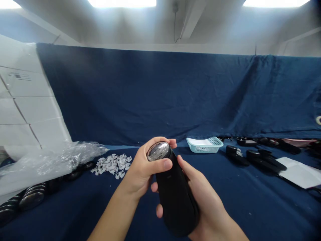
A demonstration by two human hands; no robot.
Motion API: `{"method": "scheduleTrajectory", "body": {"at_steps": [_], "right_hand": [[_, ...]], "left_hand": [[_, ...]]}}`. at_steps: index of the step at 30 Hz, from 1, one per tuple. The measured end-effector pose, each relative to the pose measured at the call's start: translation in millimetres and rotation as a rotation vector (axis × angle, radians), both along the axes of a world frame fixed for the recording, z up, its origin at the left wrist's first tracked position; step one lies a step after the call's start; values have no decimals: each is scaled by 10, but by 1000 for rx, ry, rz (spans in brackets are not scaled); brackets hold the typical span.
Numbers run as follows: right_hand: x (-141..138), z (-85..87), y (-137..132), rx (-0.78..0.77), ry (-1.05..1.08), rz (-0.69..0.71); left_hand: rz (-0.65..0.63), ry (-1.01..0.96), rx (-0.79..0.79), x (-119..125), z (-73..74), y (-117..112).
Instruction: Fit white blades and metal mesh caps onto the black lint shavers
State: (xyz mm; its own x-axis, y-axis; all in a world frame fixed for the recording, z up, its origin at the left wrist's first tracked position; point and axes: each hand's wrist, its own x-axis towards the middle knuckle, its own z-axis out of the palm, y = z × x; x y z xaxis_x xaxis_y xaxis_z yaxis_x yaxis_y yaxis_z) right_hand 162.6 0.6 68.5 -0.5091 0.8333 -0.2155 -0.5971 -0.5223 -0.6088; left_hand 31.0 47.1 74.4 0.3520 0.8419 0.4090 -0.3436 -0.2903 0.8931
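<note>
Left hand (142,167) and right hand (207,204) both grip a black lint shaver (177,197): seemingly light, smooth-bodied; hold the body, sparing the steel mesh (158,151).

Bg: navy cloth backdrop (140,93) spans full width, folds at right. White panelled wall (25,100) upper left. Top edge: 3 bright ceiling lights (122,2), grey ceiling (125,26), thin cable (175,23) top ctr. Navy-covered table (238,207) along btm.

the left hand (140,174) and right hand (205,197) are bare, nails cut short.
</note>
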Motion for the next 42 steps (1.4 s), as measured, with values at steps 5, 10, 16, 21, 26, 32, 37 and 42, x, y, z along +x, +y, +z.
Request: {"method": "scheduleTrajectory", "body": {"at_steps": [5, 10, 16, 21, 26, 32, 37, 42], "right_hand": [[-24, -34, -3, 9, 18, 54], [-54, -85, 1, 24, 44, 76], [-48, -91, -1, 10, 41, 57], [-37, -70, -22, 44, 55, 61], [29, -43, 14, 8, 135, 56], [59, -35, -12, -40, 131, 7], [12, -54, -49, -52, 119, -22], [-34, -73, -8, -46, 101, -33]], "left_hand": [[-78, 8, 18, -69, -24, 46], [-74, 0, 56, -56, -11, 42], [-68, 32, -1, -20, 3, -29], [13, 39, -21, 15, -5, -106], [147, 5, -10, 55, -54, -104], [115, -15, -34, 95, -109, -86], [90, -10, -37, 73, -90, -104], [96, -10, -65, 44, -100, -63]]}}
